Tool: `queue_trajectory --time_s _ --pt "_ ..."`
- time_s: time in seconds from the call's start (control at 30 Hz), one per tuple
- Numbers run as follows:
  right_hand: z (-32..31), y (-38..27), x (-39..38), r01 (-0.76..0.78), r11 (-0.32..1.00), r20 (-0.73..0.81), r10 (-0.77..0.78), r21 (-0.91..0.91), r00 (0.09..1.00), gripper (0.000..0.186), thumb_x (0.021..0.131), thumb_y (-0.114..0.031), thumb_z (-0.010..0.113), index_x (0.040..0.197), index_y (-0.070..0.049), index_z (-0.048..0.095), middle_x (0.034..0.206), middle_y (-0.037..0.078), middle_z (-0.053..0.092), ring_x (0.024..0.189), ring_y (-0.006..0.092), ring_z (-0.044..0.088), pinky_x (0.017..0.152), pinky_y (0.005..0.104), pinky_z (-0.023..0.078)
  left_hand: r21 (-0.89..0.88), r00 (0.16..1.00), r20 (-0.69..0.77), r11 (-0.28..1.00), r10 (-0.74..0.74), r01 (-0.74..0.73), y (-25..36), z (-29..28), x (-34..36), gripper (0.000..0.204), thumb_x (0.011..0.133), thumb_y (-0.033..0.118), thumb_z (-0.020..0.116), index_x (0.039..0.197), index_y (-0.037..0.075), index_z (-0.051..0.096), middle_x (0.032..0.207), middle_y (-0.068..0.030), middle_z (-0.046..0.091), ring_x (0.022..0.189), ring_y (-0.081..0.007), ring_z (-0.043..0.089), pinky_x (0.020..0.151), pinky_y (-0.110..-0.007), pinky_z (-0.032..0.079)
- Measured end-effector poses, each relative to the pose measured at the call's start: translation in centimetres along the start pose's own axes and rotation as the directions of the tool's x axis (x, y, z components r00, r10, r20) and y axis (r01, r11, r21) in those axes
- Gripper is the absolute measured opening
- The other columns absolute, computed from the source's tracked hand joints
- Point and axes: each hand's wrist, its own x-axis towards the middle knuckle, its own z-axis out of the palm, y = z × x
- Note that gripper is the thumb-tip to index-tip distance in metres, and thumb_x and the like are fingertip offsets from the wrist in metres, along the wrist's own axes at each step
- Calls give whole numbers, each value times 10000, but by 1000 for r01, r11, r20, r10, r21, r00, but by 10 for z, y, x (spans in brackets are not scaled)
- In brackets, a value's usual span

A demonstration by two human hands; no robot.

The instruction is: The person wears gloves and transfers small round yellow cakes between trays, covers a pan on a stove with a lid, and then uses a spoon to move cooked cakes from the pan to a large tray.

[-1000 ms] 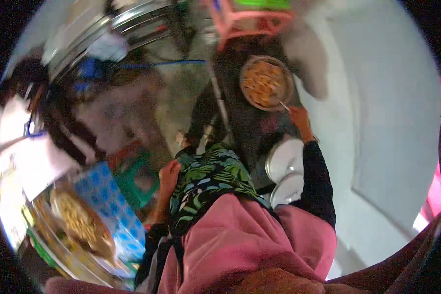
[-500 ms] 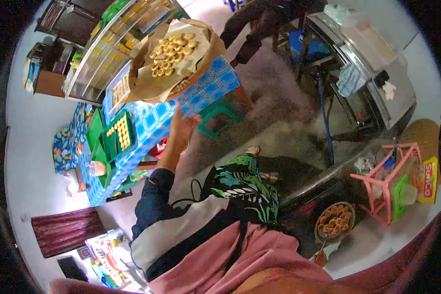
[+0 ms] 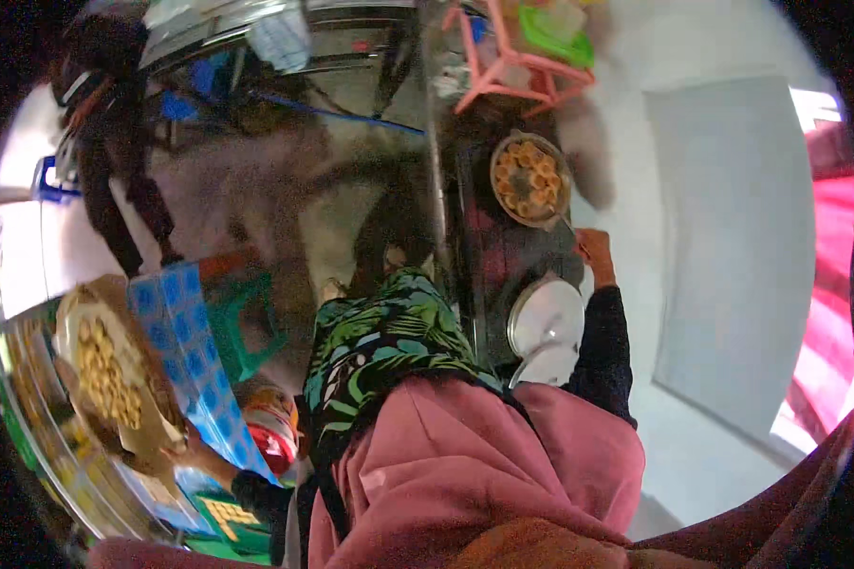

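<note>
The right hand, at about two o'clock from the picture's middle, is closed around a thin metal utensil whose tip reaches the rim of a round dark pan of golden-brown round cakes sitting on a black stove top. Just below that forearm, at about three o'clock, lies a round white lid. The left hand, at about eight o'clock, grips the near edge of a wide, round woven tray holding many small yellow-brown cakes, held above a blue checked bench covering. A green plastic stool stands just beside the bench, and a pink plastic rack stands at twelve o'clock, beyond the pan.
</note>
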Motion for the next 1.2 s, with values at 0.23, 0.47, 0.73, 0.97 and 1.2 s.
queue_trajectory --time_s 0.23,0.47,0.73,0.97,1.2 --pt "7 14 -23 -633 668 71 664 390 744 142 795 -154 619 828 -20 648 488 59 519 332 107 412 286 252 270 509 667 520 435 533 -743 -5 -45 41 455 686 195 671 1027 -68 525 972 -228 550 885 -360 550 774 -501 489" --pt "-4 29 -29 -294 906 12 304 304 952 136 818 -129 580 834 -8 640 494 68 515 338 121 428 291 241 268 687 826 501 460 259 -562 15 0 12 408 663 85 641 1025 -75 542 990 -197 573 904 -284 569 768 -394 497" --pt "36 32 -16 -574 643 129 602 506 788 116 803 -89 591 858 -3 647 550 47 549 355 116 440 293 238 252 -418 914 181 813 -363 406 32 4 11 439 761 147 520 1145 -58 464 1121 -217 508 991 -318 495 789 -444 447" --pt "24 40 -25 -475 667 16 571 574 821 104 790 -80 599 844 -8 652 553 44 542 334 98 375 289 243 240 -521 874 252 703 -414 484 38 24 -16 474 825 231 453 1203 -51 410 1127 -226 485 968 -383 466 744 -511 433" --pt "5 11 -9 -509 717 66 548 476 834 150 802 -135 609 890 -20 648 484 43 517 326 85 378 286 227 245 -734 828 41 546 -559 404 -50 -1 -11 633 808 435 450 1155 -90 381 1104 -220 467 991 -397 447 729 -545 416"
